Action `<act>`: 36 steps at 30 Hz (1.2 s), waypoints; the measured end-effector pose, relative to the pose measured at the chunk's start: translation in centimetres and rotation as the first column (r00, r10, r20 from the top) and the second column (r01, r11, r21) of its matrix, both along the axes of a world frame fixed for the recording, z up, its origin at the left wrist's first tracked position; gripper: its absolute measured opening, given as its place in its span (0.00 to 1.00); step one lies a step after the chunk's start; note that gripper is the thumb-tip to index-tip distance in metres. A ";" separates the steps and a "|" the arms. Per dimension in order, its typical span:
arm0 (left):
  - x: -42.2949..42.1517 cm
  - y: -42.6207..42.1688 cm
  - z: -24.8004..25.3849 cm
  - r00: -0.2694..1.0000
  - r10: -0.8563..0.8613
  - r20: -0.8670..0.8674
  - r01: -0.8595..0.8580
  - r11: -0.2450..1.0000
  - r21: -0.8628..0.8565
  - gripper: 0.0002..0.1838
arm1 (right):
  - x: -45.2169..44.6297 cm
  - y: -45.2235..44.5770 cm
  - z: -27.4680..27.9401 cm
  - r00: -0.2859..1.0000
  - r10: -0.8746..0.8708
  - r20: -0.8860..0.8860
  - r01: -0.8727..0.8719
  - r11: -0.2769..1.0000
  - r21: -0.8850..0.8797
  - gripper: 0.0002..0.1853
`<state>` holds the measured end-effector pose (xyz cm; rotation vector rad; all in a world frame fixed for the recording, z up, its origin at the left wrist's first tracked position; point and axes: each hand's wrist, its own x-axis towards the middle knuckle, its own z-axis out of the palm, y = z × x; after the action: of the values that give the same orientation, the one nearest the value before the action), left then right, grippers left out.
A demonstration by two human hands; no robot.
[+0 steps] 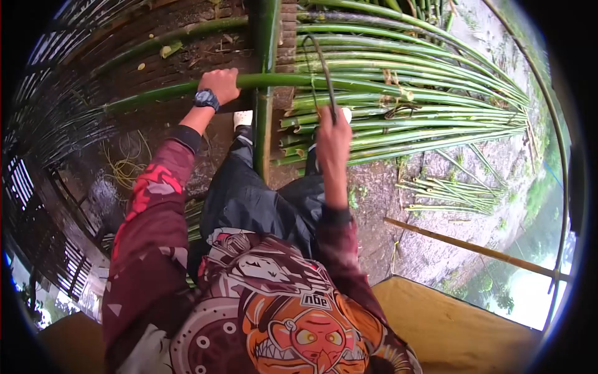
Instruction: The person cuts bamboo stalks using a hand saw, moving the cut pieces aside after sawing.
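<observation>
My left hand (220,86), a watch on its wrist, is closed around a long green bamboo pole (280,80). That pole lies across a thicker bamboo crossbar (266,40), and its cut end points right. Closed on the handle of a bow saw (325,67) with a thin curved dark frame is my right hand (334,138). The saw stands across the pole, to the right of the crossbar, with its blade side at the pole. Whether the teeth are in the bamboo I cannot tell.
Many cut bamboo poles (448,121) lie side by side on the right. A smaller bundle of thin bamboo (458,194) rests on wet ground beyond my right arm. Yellowish cord (126,163) lies at left. A brown tarp (448,324) is at lower right, near a slanted pole (473,249).
</observation>
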<state>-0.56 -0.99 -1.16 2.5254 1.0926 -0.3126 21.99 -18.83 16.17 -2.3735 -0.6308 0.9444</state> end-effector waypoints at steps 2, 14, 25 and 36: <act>0.3 0.2 0.5 0.999 0.006 -0.039 -0.007 1.000 -0.023 0.16 | 0.0 0.7 -3.4 1.000 -0.024 0.015 0.022 0.995 0.099 0.16; 0.0 -2.7 1.1 0.996 0.013 -0.092 -0.020 0.997 -0.077 0.11 | -1.7 -5.0 -3.4 0.987 0.104 0.121 -0.100 0.994 -0.041 0.19; -8.0 -3.6 4.6 0.232 0.786 0.573 -0.971 0.225 0.085 0.44 | -1.4 -18.9 7.7 0.983 -0.107 -0.146 0.101 0.994 -0.050 0.21; -13.7 -3.9 4.4 -0.781 0.486 -0.394 0.362 -0.161 -0.918 0.11 | -4.1 -8.3 12.8 0.876 0.372 0.307 -0.404 0.914 0.046 0.29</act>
<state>-14.24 -4.87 3.29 -0.4939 1.0943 1.3150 17.93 -27.18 28.95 -2.3495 -1.2811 0.6902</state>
